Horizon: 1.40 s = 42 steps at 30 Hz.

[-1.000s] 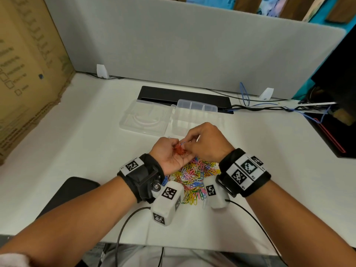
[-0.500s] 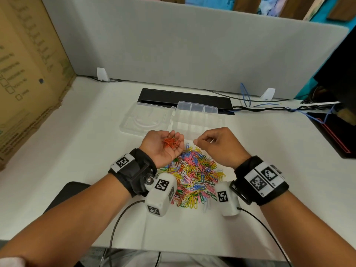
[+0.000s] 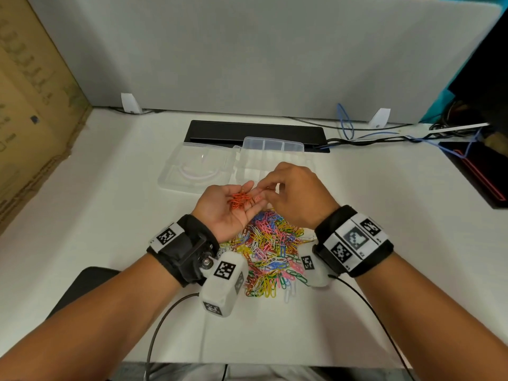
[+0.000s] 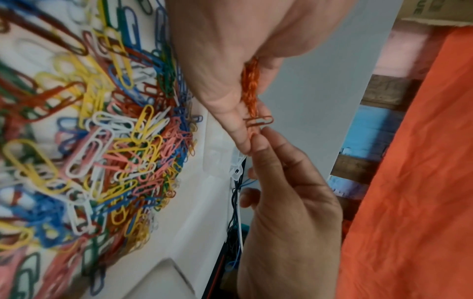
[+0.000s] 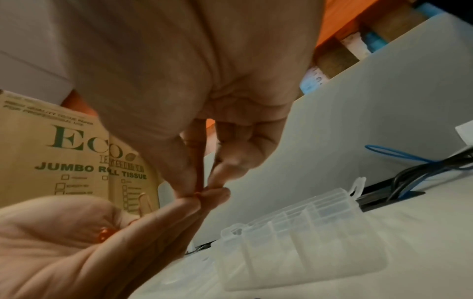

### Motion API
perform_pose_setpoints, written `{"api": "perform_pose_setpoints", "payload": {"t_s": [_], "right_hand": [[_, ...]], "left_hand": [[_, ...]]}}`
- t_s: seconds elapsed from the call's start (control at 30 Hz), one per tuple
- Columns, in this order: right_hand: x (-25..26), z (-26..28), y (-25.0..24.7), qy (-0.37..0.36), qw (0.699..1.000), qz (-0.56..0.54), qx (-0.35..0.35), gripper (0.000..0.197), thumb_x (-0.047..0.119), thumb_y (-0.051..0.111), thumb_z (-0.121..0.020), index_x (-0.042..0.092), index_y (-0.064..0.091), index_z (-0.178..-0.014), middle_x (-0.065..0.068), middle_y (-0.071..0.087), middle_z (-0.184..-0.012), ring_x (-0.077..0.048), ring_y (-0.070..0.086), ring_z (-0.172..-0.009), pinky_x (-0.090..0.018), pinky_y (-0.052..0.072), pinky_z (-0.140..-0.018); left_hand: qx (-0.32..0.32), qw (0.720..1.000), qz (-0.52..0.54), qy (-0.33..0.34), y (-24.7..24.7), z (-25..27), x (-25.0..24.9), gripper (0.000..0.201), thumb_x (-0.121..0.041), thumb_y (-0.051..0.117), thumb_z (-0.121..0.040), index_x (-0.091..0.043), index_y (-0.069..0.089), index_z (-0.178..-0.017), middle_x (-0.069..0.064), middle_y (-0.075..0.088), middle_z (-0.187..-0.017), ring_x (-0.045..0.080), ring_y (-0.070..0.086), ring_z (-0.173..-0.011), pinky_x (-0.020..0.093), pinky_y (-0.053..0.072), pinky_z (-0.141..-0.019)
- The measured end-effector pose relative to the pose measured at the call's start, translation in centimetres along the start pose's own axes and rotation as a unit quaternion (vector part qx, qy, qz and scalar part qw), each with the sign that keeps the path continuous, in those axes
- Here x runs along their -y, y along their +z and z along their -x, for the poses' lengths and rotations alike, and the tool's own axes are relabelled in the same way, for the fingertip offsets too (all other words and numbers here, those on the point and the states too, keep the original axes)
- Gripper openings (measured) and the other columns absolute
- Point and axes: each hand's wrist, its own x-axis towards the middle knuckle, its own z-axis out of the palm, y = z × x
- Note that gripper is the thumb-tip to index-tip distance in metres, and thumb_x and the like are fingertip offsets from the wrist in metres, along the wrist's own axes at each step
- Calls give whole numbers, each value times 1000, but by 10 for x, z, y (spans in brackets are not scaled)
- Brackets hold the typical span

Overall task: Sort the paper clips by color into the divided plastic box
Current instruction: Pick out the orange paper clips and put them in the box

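Observation:
My left hand (image 3: 222, 214) lies palm up above the far edge of a mixed-colour paper clip pile (image 3: 270, 251), with a small bunch of orange clips (image 3: 239, 200) resting in its palm. My right hand (image 3: 294, 196) meets the left fingertips, its thumb and forefinger pinching one orange clip (image 3: 257, 198). The left wrist view shows that clip (image 4: 259, 121) lying across my left fingers, below the bunch (image 4: 250, 85). The clear divided box (image 3: 275, 144) stands open just beyond my hands, partly hidden by the right hand, and its compartments (image 5: 307, 232) look empty.
The box's clear lid (image 3: 198, 169) lies flat to its left. A black strip (image 3: 255, 132) and cables (image 3: 384, 133) run along the grey partition behind. A cardboard carton (image 3: 33, 119) walls the left side. A dark object (image 3: 478, 171) sits at the right edge.
Half a second ago my right hand was apart from the left, off to the right over the pile. It has swung back to the left fingertips with an orange clip.

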Motion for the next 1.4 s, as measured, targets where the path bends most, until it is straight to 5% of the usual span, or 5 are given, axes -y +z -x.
{"api": "perform_pose_setpoints", "payload": {"t_s": [0.73, 1.07, 1.23, 1.33, 1.4], "right_hand": [[-5, -4, -8, -11, 987, -141, -74, 13, 20, 76, -84, 32, 75, -90, 9, 64, -80, -11, 57, -69, -38, 55, -73], [-8, -15, 12, -11, 995, -99, -12, 12, 16, 76, -82, 24, 75, -91, 14, 71, -81, 0, 62, -67, -27, 56, -73], [-10, -20, 14, -10, 990, -137, -27, 12, 12, 67, -88, 21, 74, -84, 10, 71, -76, -7, 63, -67, -27, 54, -69], [-16, -23, 5, -14, 983, -162, -83, 14, 14, 68, -89, 24, 72, -81, 12, 69, -78, -8, 60, -71, -18, 48, -68], [-21, -27, -2, -5, 976, -183, -117, 14, 16, 70, -89, 25, 71, -80, 13, 68, -77, -7, 59, -70, -14, 46, -67]], "left_hand": [[102, 994, 31, -14, 5, 6, -1, 45, -21, 32, -101, 5, 57, -128, 24, 63, -125, 32, 68, -106, 45, 55, -91], [100, 991, 78, -34, 8, -5, 0, 38, -19, 35, -101, 5, 65, -104, 18, 66, -96, 22, 68, -75, 29, 59, -61], [14, 994, 99, -43, -1, -19, 4, 35, -16, 35, -102, 7, 60, -99, 19, 64, -94, 18, 59, -82, 22, 46, -96], [-31, 997, 68, -36, 6, -24, -16, 32, -18, 36, -102, -3, 60, -88, 10, 62, -76, 14, 58, -57, 17, 53, -53], [-27, 999, 7, -21, 24, -29, -40, 32, -20, 35, -99, -15, 47, -70, -1, 46, -55, 7, 38, -36, 15, 26, -29]]}}
